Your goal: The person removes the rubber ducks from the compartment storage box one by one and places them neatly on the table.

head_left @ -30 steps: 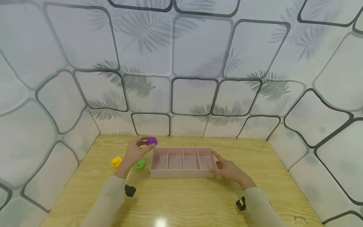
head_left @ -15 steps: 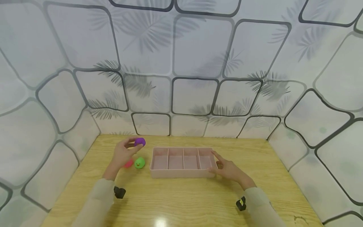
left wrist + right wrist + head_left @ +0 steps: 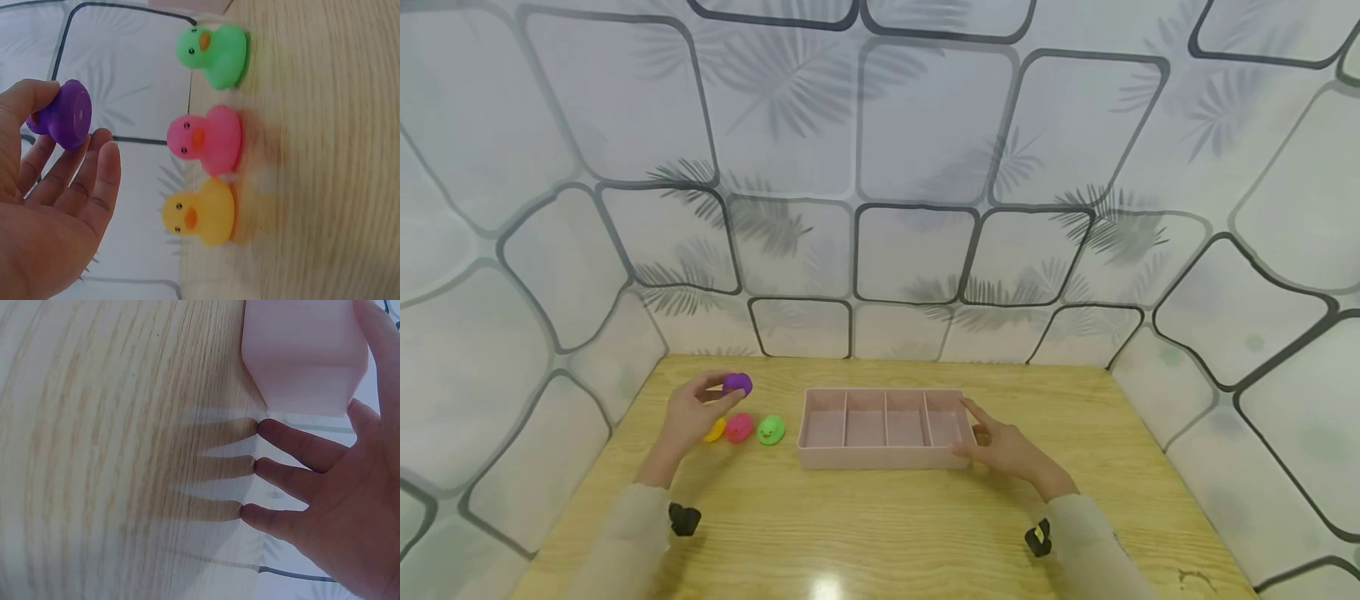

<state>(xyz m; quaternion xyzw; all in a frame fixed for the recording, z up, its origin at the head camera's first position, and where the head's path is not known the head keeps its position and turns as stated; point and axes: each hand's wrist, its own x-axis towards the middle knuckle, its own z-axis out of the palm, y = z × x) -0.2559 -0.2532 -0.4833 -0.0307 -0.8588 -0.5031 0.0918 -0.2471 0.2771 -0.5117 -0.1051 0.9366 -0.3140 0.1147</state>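
My left hand (image 3: pixel 688 412) pinches a purple rubber duck (image 3: pixel 70 115) between thumb and fingers, above the table. Its underside faces the camera in the left wrist view. Below and beside that hand stand a yellow rubber duck (image 3: pixel 209 212), a pink rubber duck (image 3: pixel 215 140) and a green rubber duck (image 3: pixel 225 56) in a row. My right hand (image 3: pixel 1003 450) holds the right end of a pale pink divided box (image 3: pixel 880 458), thumb at the front corner and index finger at the back corner. Its other fingers are spread, tips at the table.
The wooden table (image 3: pixel 880 533) is enclosed at the back and sides by pale patterned walls (image 3: pixel 910 258). The box's compartments stand side by side, split by thin dividers. A black wrist mount (image 3: pixel 685 518) sits on the left sleeve, another black mount (image 3: pixel 1038 538) on the right.
My left hand has moved left with the purple duck, from beside the box's back left corner to over the ducks. The pink duck has come into view. The right hand and box stay put.
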